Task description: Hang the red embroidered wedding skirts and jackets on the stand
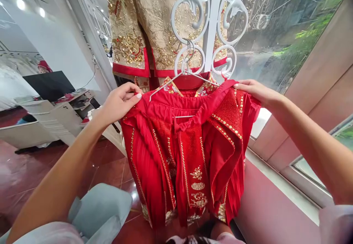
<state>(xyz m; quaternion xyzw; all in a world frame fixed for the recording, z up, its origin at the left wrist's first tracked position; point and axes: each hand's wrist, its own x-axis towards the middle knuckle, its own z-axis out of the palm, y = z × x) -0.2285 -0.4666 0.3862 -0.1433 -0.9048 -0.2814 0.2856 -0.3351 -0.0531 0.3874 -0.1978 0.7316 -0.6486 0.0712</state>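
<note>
A red pleated skirt (pixel 193 163) with gold embroidery and beaded edging hangs in front of me. My left hand (pixel 122 100) pinches its elastic waistband near the left end. At the waistband's right end, my right hand (pixel 252 89) grips the red cloth between thumb and fingers. A thin wire hanger (pixel 168 85) spans the waist opening; its left arm tip shows above the cloth, and its right arm passes behind the waistband. Behind the skirt, a red garment with an embroidered collar (pixel 172 86) shows in part. The hanger hooks (pixel 189 51) hang at the white scrollwork.
A white scrolled metal rack (pixel 212 23) stands ahead, with a beige and gold embroidered garment (pixel 162 27) behind it. To the right are a window (pixel 264 45) and a pinkish ledge (pixel 270 203). A pale blue chair (pixel 102 207) sits lower left; a desk with a dark monitor (pixel 49 86) is beyond.
</note>
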